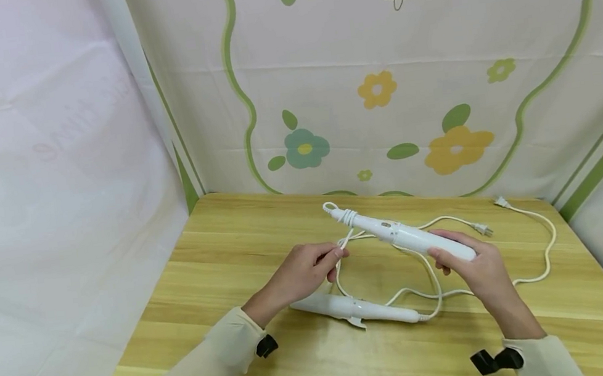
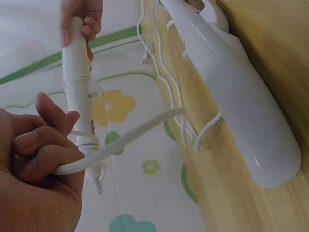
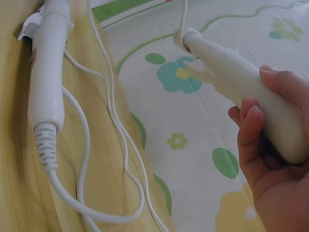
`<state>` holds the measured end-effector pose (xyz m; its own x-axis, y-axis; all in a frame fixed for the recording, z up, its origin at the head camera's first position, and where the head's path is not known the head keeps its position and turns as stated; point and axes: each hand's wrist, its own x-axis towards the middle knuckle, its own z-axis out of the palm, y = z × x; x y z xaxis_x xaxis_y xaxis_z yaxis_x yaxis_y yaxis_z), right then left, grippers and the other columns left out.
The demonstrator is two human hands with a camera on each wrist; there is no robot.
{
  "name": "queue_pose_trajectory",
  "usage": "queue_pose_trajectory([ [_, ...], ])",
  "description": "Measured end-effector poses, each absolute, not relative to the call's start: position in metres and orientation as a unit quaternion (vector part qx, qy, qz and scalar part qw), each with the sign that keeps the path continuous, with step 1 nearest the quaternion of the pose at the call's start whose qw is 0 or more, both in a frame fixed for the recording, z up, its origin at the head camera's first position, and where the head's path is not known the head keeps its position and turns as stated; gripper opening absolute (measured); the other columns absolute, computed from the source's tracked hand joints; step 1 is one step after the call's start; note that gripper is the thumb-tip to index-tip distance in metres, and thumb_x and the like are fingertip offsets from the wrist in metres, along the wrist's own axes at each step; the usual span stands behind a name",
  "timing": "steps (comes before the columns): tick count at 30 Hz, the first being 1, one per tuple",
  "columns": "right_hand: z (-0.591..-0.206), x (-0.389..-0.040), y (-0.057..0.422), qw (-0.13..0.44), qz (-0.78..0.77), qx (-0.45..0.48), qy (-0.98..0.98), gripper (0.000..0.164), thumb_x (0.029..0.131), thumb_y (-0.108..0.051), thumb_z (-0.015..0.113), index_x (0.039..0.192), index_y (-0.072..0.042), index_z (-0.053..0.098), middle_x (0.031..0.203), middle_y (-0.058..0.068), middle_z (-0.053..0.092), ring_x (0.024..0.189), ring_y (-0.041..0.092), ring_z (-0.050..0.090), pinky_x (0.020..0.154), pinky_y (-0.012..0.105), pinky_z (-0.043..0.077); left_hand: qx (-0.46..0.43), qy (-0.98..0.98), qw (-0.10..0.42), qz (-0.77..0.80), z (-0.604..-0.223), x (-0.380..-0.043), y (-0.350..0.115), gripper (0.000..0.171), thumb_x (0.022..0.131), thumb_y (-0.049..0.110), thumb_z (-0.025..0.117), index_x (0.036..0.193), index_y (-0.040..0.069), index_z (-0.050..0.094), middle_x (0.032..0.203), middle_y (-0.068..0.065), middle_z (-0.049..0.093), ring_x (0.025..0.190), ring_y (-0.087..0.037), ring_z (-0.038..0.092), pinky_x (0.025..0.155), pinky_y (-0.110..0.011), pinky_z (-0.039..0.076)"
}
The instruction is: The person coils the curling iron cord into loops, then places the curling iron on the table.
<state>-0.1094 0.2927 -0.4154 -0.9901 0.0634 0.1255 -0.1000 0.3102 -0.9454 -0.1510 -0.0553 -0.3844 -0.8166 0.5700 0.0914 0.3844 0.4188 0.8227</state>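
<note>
My right hand (image 1: 480, 264) grips a white curling iron (image 1: 413, 240) by its thick end, held tilted above the table. Several turns of its white cord (image 2: 130, 137) are wound around the thin end, where a small loop sticks out. The left hand (image 1: 305, 271) pinches that cord between thumb and fingers, just left of the wound part. Below the hands, a second white curling iron (image 1: 368, 310) lies on the table, its small lever pointing toward me. In the left wrist view, the ridged body of this lying iron (image 2: 231, 87) shows large.
Loose cord (image 1: 550, 240) loops across the wooden table (image 1: 239, 232) behind and right of the lying iron. Two plugs, a nearer plug (image 1: 483, 229) and a farther plug (image 1: 501, 202), rest near the back right. Flower-printed cloth (image 1: 352, 139) hangs behind the table.
</note>
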Motion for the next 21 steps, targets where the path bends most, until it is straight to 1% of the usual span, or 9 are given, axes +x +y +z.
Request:
queue_pose_trajectory([
  [3, -0.419, -0.111, 0.296, 0.077, 0.594, -0.007, -0.801, 0.040, 0.100, -0.015, 0.082, 0.135, 0.001, 0.073, 0.084, -0.003, 0.078, 0.071, 0.011, 0.071, 0.064, 0.025, 0.059, 0.286, 0.844, 0.097, 0.444, -0.383, -0.151, -0.058, 0.036, 0.118, 0.025, 0.050, 0.093, 0.012, 0.073, 0.072, 0.008, 0.066, 0.064, -0.008, 0.054, 0.058, -0.023, 0.033],
  [6, -0.421, -0.111, 0.297, 0.082, 0.591, -0.018, -0.802, 0.041, 0.100, -0.016, 0.082, 0.136, 0.002, 0.073, 0.083, -0.003, 0.079, 0.070, 0.010, 0.071, 0.064, 0.024, 0.060, 0.293, 0.860, 0.082, 0.410, -0.379, -0.150, -0.063, 0.028, 0.117, 0.024, 0.052, 0.105, 0.015, 0.076, 0.069, 0.009, 0.064, 0.054, -0.007, 0.039, 0.054, -0.022, 0.031],
  [7, -0.422, -0.111, 0.297, 0.082, 0.582, -0.017, -0.809, 0.042, 0.100, -0.017, 0.082, 0.136, 0.002, 0.073, 0.082, -0.004, 0.079, 0.070, 0.010, 0.072, 0.064, 0.024, 0.060, 0.299, 0.869, 0.066, 0.390, -0.378, -0.151, -0.065, 0.027, 0.117, 0.024, 0.054, 0.106, 0.014, 0.077, 0.069, 0.009, 0.064, 0.052, -0.005, 0.039, 0.054, -0.021, 0.032],
  [9, -0.422, -0.111, 0.295, 0.082, 0.558, -0.008, -0.826, 0.042, 0.101, -0.021, 0.082, 0.136, 0.000, 0.073, 0.083, 0.000, 0.079, 0.071, 0.012, 0.072, 0.063, 0.024, 0.060, 0.316, 0.886, 0.016, 0.340, -0.375, -0.153, -0.070, 0.023, 0.114, 0.024, 0.060, 0.106, 0.013, 0.079, 0.070, 0.010, 0.066, 0.052, -0.001, 0.042, 0.054, -0.021, 0.036],
  [11, -0.420, -0.111, 0.293, 0.078, 0.524, 0.012, -0.848, 0.041, 0.101, -0.024, 0.082, 0.136, -0.004, 0.074, 0.086, 0.003, 0.080, 0.072, 0.016, 0.073, 0.063, 0.026, 0.060, 0.340, 0.896, -0.054, 0.279, -0.371, -0.156, -0.075, 0.019, 0.110, 0.023, 0.067, 0.104, 0.012, 0.081, 0.071, 0.010, 0.068, 0.055, 0.001, 0.047, 0.055, -0.021, 0.042],
  [13, -0.419, -0.110, 0.291, 0.068, 0.490, 0.037, -0.869, 0.040, 0.101, -0.026, 0.082, 0.136, -0.008, 0.075, 0.088, 0.006, 0.080, 0.072, 0.019, 0.074, 0.062, 0.028, 0.059, 0.366, 0.894, -0.124, 0.225, -0.368, -0.161, -0.080, 0.015, 0.107, 0.022, 0.072, 0.101, 0.013, 0.082, 0.071, 0.009, 0.069, 0.056, -0.001, 0.051, 0.055, -0.022, 0.045],
  [15, -0.417, -0.108, 0.290, 0.050, 0.469, 0.057, -0.880, 0.040, 0.100, -0.027, 0.083, 0.136, -0.010, 0.076, 0.089, 0.006, 0.080, 0.072, 0.019, 0.073, 0.060, 0.029, 0.058, 0.397, 0.881, -0.171, 0.192, -0.366, -0.166, -0.084, 0.012, 0.105, 0.021, 0.074, 0.100, 0.013, 0.082, 0.075, 0.008, 0.074, 0.057, -0.003, 0.058, 0.056, -0.023, 0.050],
  [17, -0.416, -0.106, 0.288, 0.024, 0.461, 0.073, -0.884, 0.039, 0.099, -0.027, 0.084, 0.135, -0.013, 0.076, 0.087, 0.003, 0.079, 0.071, 0.016, 0.072, 0.059, 0.029, 0.058, 0.422, 0.868, -0.197, 0.175, -0.364, -0.170, -0.089, 0.012, 0.105, 0.021, 0.074, 0.100, 0.014, 0.082, 0.079, 0.006, 0.077, 0.059, -0.004, 0.062, 0.056, -0.024, 0.052],
  [21, -0.417, -0.103, 0.287, -0.027, 0.485, 0.109, -0.868, 0.038, 0.098, -0.017, 0.083, 0.135, -0.009, 0.076, 0.091, -0.007, 0.078, 0.072, 0.012, 0.071, 0.060, 0.033, 0.060, 0.440, 0.856, -0.203, 0.181, -0.365, -0.176, -0.096, 0.012, 0.107, 0.019, 0.072, 0.102, 0.013, 0.081, 0.086, 0.005, 0.081, 0.063, -0.004, 0.066, 0.061, -0.024, 0.056],
])
